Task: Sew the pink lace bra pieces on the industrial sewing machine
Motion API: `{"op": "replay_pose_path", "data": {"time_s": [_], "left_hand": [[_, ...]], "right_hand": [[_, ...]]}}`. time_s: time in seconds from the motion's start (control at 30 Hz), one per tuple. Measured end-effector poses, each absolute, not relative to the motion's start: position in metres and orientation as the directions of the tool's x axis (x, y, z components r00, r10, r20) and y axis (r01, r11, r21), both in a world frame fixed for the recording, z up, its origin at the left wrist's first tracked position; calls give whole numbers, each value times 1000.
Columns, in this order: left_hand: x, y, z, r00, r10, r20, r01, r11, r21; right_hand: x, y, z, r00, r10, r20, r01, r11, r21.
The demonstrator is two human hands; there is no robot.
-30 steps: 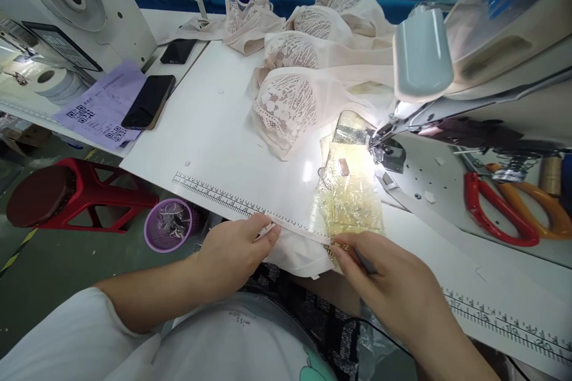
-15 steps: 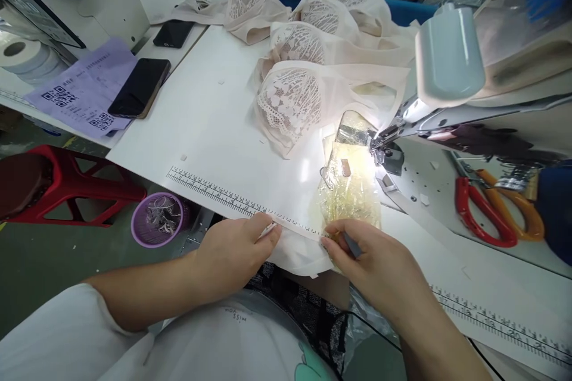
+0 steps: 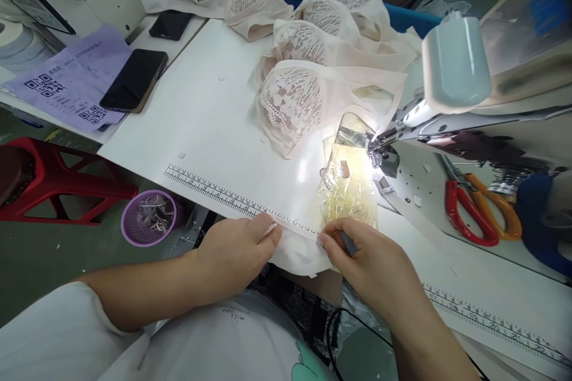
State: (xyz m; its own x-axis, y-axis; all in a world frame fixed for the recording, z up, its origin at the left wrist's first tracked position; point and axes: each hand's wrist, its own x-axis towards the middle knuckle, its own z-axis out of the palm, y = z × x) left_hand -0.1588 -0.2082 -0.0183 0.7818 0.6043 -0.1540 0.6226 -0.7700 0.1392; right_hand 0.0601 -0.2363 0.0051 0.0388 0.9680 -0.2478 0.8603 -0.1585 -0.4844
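Observation:
At the table's front edge, my left hand point(image 3: 243, 250) pinches one end of a pale fabric piece point(image 3: 301, 253), with a thin white bit showing between thumb and finger. My right hand point(image 3: 364, 256) pinches the other end, thumb against forefinger. Between the hands the fabric's upper edge lies stretched along the printed ruler point(image 3: 214, 190), and its lower part hangs over the edge. Beyond my right hand is the sewing machine's plastic-wrapped yellowish plate point(image 3: 348, 190), lit by the lamp. Cream lace bras point(image 3: 292, 98) lie in a row farther back.
The sewing machine head point(image 3: 456, 65) stands at right, with red-handled scissors point(image 3: 471, 214) and orange-handled scissors point(image 3: 496, 205) beside it. Two phones point(image 3: 134, 80) and a printed purple sheet point(image 3: 67, 77) lie at left. A purple basket point(image 3: 149, 218) and red stool point(image 3: 67, 181) stand below the table.
The view has shifted slightly. Both hands keep their pinch on the fabric, with hardly any movement along the ruler.

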Motion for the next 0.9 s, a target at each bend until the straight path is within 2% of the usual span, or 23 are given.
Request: {"op": "replay_pose_path", "data": {"time_s": [0.27, 0.4, 0.77, 0.9], "left_hand": [[-160, -209, -17, 802, 593, -69, 597, -796, 100], [-159, -209, -17, 802, 592, -80, 597, -797, 91], [-159, -208, -18, 787, 605, -122, 617, -765, 186], [-159, -208, -18, 792, 601, -104, 610, -773, 175]], "right_hand": [[61, -240, 3, 53, 965, -258, 850, -179, -496], [63, -241, 2, 38, 967, -252, 846, -165, -507], [59, -239, 2, 59, 973, -223, 861, -163, -482], [58, -240, 2, 87, 966, -242, 860, -196, -471]]}}
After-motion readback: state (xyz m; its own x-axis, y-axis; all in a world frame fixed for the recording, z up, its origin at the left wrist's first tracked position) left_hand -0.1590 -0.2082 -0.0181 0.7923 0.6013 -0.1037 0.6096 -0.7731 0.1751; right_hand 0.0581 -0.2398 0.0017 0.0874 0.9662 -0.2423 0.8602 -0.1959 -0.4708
